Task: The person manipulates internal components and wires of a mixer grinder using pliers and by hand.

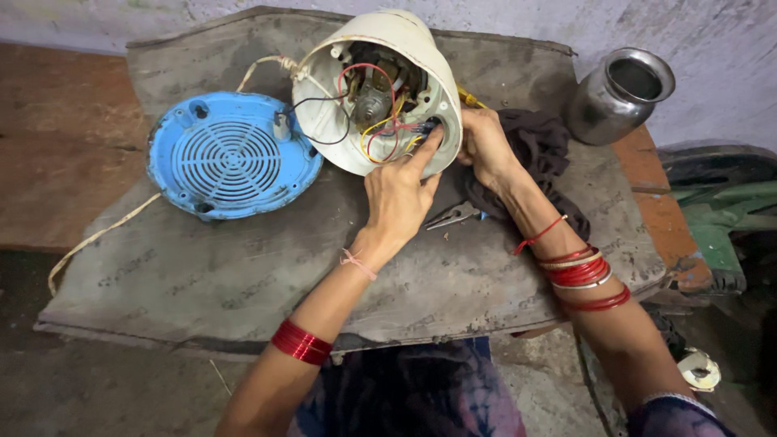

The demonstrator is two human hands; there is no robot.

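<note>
Nearest us, our left hand [398,197] reaches its fingers into the open mouth of the white appliance housing [421,57], touching the coloured wires [387,129]. Our right hand [484,146] grips the rim's right side. The housing lies tipped, axis running far-right, mouth toward us.

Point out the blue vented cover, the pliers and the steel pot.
blue vented cover [229,156], head view, middle of the grille
pliers [453,215], head view, metal jaws beside the left wrist
steel pot [605,103], head view, side wall
</note>
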